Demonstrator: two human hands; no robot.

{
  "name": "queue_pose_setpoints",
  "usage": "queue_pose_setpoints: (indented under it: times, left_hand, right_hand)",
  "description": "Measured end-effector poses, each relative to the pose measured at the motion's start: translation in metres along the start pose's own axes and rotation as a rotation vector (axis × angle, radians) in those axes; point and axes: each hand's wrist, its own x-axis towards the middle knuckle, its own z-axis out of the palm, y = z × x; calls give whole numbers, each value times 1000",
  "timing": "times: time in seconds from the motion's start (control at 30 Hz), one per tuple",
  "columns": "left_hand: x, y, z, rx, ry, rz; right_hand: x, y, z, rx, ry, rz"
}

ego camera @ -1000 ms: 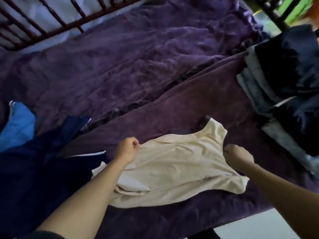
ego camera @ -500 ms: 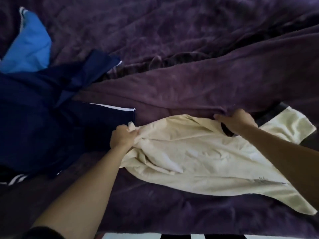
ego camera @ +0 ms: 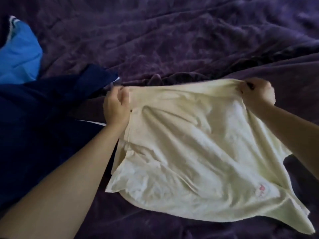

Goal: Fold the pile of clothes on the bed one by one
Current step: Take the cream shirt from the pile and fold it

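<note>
Cream top [ego camera: 198, 152]: spread on the purple blanket [ego camera: 172, 40] of the bed, wrinkled, with a small pink mark near its near-right corner.

Its far edge runs straight from one hand to the other. The body of the cloth trails from the fingers back toward the person, and its near-right corner tapers to a point.

Left hand [ego camera: 116, 107]: fingers [ego camera: 120, 94] curled round the far-left corner of the top.

Right hand [ego camera: 258, 94]: fingers [ego camera: 250, 87] bunched on the far-right corner, held slightly farther out than the left.

Both hands are equally engaged; neither is free.

Judgement: the held edge is the fold line's partner. The next move likely carries it toward the near hem.

Outside the left fingers lies a navy garment [ego camera: 43, 118], close beside the top. Beyond it is a blue garment [ego camera: 19, 54]. Both appear unfolded.
</note>
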Motion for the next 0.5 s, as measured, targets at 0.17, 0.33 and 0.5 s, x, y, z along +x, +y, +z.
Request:
queue_pose_setpoints:
  times: [0.17, 0.33, 0.5]
  left_hand:
    - [-6, -33, 30, 68, -140, -242]
    - [-74, -64, 30, 266, -174, -23]
    - [-103, -84, 1, 292, -105, -115]
  right_hand:
    - [4, 19, 34, -98, -155, 134]
    - [-6, 33, 39, -34, -45, 93]
    - [-25, 24, 30, -132, 52, -17]
